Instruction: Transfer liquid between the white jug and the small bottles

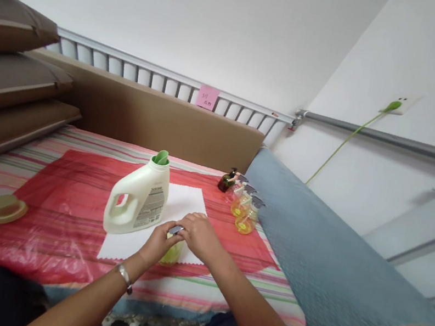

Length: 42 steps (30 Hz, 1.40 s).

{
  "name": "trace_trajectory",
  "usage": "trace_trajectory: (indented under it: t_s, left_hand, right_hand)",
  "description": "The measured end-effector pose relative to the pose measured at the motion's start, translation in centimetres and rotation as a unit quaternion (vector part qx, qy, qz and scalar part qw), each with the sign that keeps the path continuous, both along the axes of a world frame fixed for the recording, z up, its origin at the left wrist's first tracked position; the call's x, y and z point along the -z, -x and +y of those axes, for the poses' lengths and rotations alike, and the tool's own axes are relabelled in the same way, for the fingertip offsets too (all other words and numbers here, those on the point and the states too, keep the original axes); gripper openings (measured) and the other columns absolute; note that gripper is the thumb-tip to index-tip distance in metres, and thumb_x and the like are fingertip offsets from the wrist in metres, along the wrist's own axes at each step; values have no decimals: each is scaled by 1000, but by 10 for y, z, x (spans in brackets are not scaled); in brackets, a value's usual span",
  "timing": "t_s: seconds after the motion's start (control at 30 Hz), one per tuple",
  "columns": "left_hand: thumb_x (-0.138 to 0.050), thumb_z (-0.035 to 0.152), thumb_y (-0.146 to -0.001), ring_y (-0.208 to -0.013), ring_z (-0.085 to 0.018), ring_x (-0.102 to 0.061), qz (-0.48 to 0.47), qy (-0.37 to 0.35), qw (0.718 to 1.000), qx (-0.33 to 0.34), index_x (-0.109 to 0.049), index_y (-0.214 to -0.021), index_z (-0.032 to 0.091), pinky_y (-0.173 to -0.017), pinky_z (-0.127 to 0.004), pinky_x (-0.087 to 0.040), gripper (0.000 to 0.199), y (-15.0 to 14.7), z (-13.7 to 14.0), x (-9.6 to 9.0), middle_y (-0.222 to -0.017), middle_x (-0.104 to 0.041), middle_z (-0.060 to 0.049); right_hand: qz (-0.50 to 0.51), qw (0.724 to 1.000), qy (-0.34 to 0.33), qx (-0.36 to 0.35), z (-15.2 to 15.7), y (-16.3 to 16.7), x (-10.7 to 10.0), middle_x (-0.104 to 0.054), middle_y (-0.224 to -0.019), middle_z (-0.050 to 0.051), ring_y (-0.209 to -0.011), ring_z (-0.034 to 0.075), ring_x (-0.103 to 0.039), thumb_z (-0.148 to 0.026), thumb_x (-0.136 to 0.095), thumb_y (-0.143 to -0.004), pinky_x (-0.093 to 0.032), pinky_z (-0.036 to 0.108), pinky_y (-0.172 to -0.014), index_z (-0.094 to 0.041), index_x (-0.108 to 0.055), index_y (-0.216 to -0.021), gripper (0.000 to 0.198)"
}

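My left hand (158, 242) and my right hand (197, 233) meet at the top of a small pump bottle (172, 254) with yellow-green liquid in it. Fingers of both hands are closed around its dark pump head, which they partly hide. The bottle stands near the front edge of a white sheet (120, 247). Just left of it and behind, a large cream detergent jug (139, 194) with a handle stands upright, a green spout showing in its uncapped neck.
Several pump bottles (245, 220) stand in a row on the right of the red plastic sheet (71, 188). A pale yellow-green ring-shaped cap (7, 209) lies at the left. Brown cushions (6, 77) are stacked at the left edge. A blue-covered surface (312, 245) borders the right.
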<state>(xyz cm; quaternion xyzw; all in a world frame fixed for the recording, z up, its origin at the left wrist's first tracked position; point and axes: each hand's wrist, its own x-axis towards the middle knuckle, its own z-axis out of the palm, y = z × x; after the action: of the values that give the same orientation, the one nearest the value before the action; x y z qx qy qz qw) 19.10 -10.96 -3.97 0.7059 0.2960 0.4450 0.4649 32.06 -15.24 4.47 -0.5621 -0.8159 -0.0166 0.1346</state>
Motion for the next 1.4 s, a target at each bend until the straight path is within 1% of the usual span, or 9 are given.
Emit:
trace_trajectory:
  t_s: [0.17, 0.3, 0.57, 0.67, 0.77, 0.93, 1.07, 1.27, 1.4]
  left_hand:
    - [-70, 20, -62, -85, -20, -58, -19, 15, 999, -39, -53, -90, 18, -79, -32, -44, 33, -4, -1, 5, -87, -62, -1]
    - [-68, 21, -63, -77, -19, -55, -19, 32, 997, -62, -51, -78, 19, -75, -32, -42, 23, -7, 0, 12, -76, -56, 2]
    - [-70, 27, -63, -89, -22, -59, -21, 55, 997, 59, -64, -87, 17, -84, -34, -42, 27, 7, 13, 11, -89, -66, -2]
    - [-75, 25, -58, -92, -23, -57, -20, 59, 997, 46, -61, -94, 18, -87, -36, -41, 39, 6, 12, 12, -92, -64, -3]
    - [-70, 26, -63, -89, -22, -56, -17, 63, 997, 39, -61, -86, 17, -86, -37, -40, 27, 5, 13, 14, -88, -63, -3]
    - [-71, 27, -62, -89, -21, -58, -5, 66, 992, 108, -65, -82, 18, -85, -34, -42, 23, 13, 18, 8, -89, -66, -2]
    - [-75, 26, -57, -90, -22, -56, -2, 66, 996, 60, -61, -90, 18, -86, -34, -40, 37, 9, 16, 7, -90, -63, -2]
    - [-69, 29, -64, -87, -22, -58, 3, 75, 993, 95, -64, -82, 17, -84, -33, -41, 22, 13, 19, 6, -86, -66, -2]
    - [-75, 26, -57, -95, -23, -56, -1, 67, 994, 87, -62, -93, 18, -89, -34, -39, 39, 11, 16, 5, -96, -64, -3]
  right_hand:
    - [13, 1000, 16, 15, 7, 6, 5, -66, -84, 2, -86, 16, -56, -20, -56, -84, -32, 30, -78, -24, -69, -93, 16]
    - [24, 999, 25, 23, 11, 6, 8, -65, -86, 1, -87, 15, -55, -20, -55, -84, -31, 29, -79, -26, -69, -94, 18]
    - [34, 998, 37, 30, 15, 5, 8, -64, -85, 1, -87, 15, -55, -21, -55, -84, -31, 27, -77, -24, -70, -90, 16]
    - [36, 998, 36, 34, 15, 8, 8, -64, -85, 2, -87, 15, -55, -21, -54, -84, -31, 28, -78, -23, -70, -89, 16]
    - [35, 998, 38, 37, 14, 10, 7, -64, -87, 2, -89, 15, -54, -20, -55, -84, -30, 29, -79, -22, -69, -89, 16]
    - [29, 998, 46, 42, 12, 12, 4, -64, -86, 2, -89, 15, -55, -21, -57, -83, -31, 28, -79, -23, -69, -88, 14]
    - [28, 997, 49, 48, 12, 13, 3, -64, -86, 2, -88, 16, -55, -19, -57, -83, -31, 28, -79, -23, -69, -89, 15]
    - [29, 997, 50, 52, 12, 11, 6, -64, -86, 2, -90, 16, -55, -20, -57, -82, -30, 28, -79, -23, -69, -90, 15]
    - [32, 997, 47, 51, 12, 10, 7, -64, -87, 2, -89, 15, -55, -19, -57, -83, -31, 28, -78, -22, -69, -90, 15]
